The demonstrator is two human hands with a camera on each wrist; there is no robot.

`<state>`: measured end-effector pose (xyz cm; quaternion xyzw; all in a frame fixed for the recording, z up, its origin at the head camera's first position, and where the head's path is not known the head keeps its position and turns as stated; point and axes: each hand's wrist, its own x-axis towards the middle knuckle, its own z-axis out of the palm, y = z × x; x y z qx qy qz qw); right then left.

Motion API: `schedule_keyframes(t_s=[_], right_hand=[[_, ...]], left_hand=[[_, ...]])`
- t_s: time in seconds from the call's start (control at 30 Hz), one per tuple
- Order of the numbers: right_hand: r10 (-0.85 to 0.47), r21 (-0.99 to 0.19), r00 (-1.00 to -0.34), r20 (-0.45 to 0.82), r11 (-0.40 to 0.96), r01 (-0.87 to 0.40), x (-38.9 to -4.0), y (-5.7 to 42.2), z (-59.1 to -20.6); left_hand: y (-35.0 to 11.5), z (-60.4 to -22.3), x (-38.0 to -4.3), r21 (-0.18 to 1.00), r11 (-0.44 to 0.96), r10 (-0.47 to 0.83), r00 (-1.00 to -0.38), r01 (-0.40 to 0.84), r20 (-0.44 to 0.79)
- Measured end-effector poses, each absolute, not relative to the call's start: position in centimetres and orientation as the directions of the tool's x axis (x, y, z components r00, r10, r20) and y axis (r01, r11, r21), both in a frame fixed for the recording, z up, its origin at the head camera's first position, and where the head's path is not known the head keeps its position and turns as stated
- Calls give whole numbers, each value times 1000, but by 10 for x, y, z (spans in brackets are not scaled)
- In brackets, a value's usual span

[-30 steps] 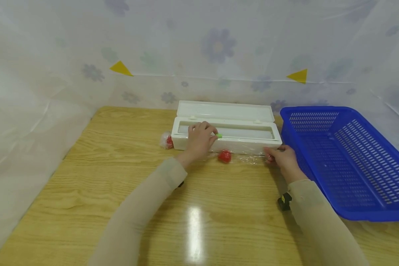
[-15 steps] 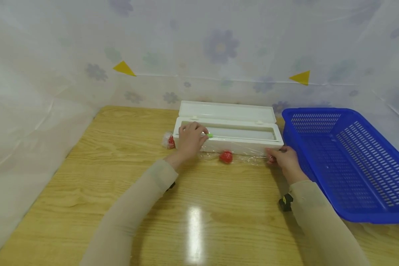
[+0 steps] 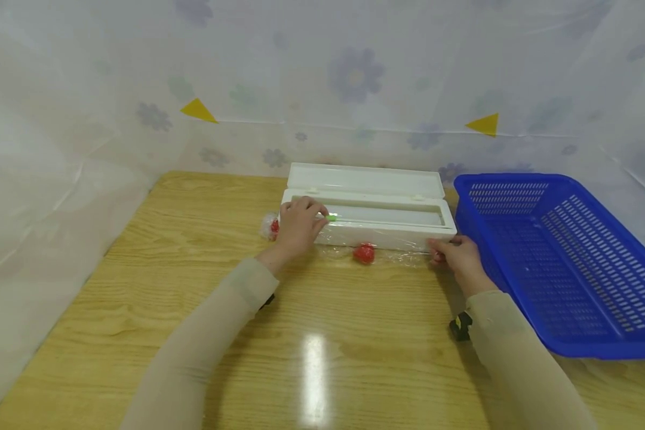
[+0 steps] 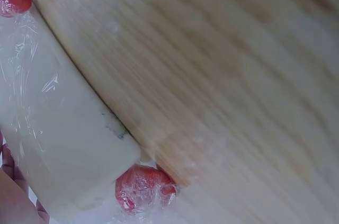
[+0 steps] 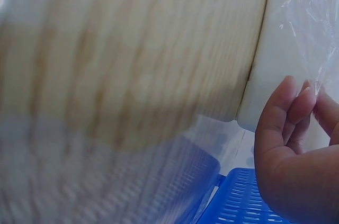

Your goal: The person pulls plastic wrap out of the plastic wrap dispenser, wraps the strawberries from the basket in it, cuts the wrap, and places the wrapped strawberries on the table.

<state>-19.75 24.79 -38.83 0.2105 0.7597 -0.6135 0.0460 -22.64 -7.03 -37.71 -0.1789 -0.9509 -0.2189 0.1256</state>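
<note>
A long white cling film dispenser (image 3: 387, 236) lies on the table with its lid (image 3: 365, 179) tipped back. My left hand (image 3: 300, 227) is over its left part, thumb and fingertips pinching a small green cutter slider (image 3: 331, 218) on the front rail. At the right front corner, my right hand (image 3: 462, 260) pinches the edge of the clear cling film (image 5: 312, 38), which hangs down the dispenser's front. A red round thing (image 3: 364, 253) sits against the front, under the film. Another red round thing (image 4: 143, 187), wrapped in film, lies by the left end.
A blue perforated basket (image 3: 548, 269) stands close at the right of the dispenser, near my right forearm. Behind the wooden table (image 3: 193, 239) hangs a flowered curtain (image 3: 355, 77) with two yellow triangles on it.
My left hand has slid to the left along the dispenser's front edge, taking the green cutter slider with it. The right hand has kept its hold on the film at the right corner.
</note>
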Motion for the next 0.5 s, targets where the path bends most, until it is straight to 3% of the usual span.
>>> schedule_keyframes(t_s=[0.23,0.5], right_hand=[[265,-914,-911,-317,169,368,-197,247,-387],[262,-911,-910,-321,178,372,-197,247,-387]], left_hand=[[-77,-380,-227,399,821,284,-899,408,334],[-79,-376,-225,463,814,246,-931,350,271]])
